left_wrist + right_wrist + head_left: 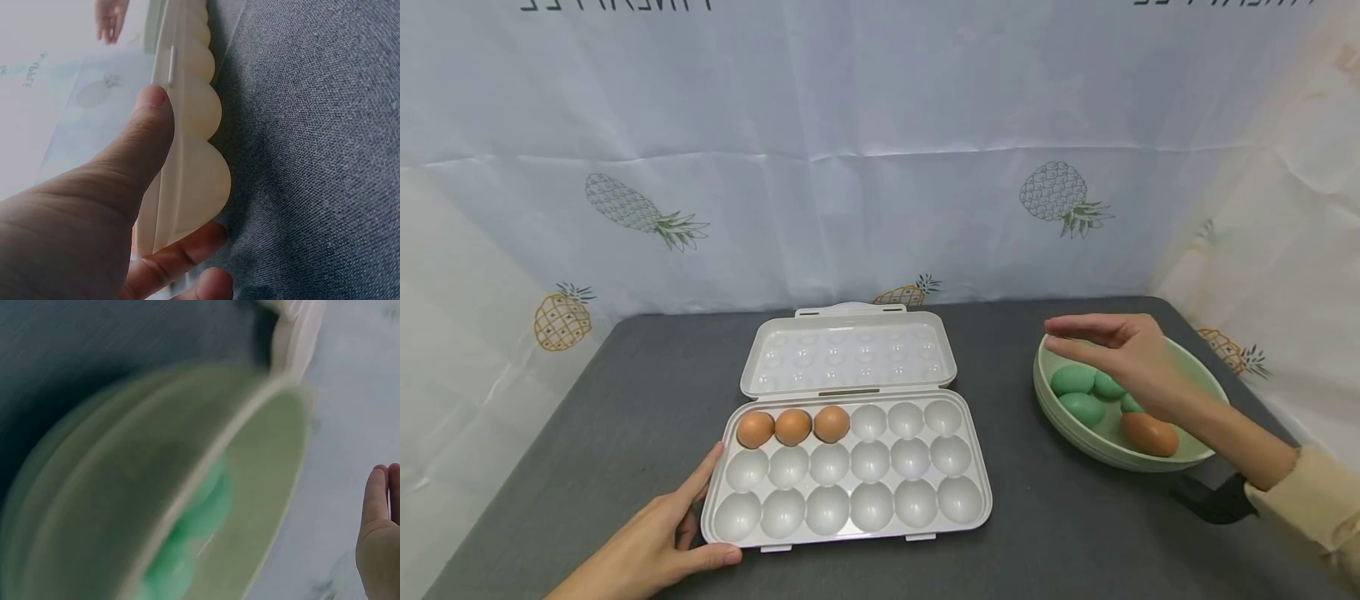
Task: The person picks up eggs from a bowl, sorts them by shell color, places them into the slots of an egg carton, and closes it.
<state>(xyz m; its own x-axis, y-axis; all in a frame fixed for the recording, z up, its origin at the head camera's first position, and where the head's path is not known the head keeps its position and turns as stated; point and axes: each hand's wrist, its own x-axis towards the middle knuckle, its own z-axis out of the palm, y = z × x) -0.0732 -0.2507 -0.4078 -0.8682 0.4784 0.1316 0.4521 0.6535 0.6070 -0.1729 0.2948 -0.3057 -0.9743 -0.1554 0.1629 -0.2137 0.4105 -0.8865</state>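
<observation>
Crosswise, egg tray (850, 479) pinched by left hand (655, 542); right hand (1123, 350) fingers loose.

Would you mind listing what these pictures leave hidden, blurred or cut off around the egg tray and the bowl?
- Bowl contents: in the head view the right hand covers part, so the egg count is uncertain.
- Right wrist view: motion blur smears the bowl and green eggs.
- Left wrist view: the left hand fills the frame, showing only the egg tray edge.
- Dark object beside the bowl: the forearm hides it.
</observation>
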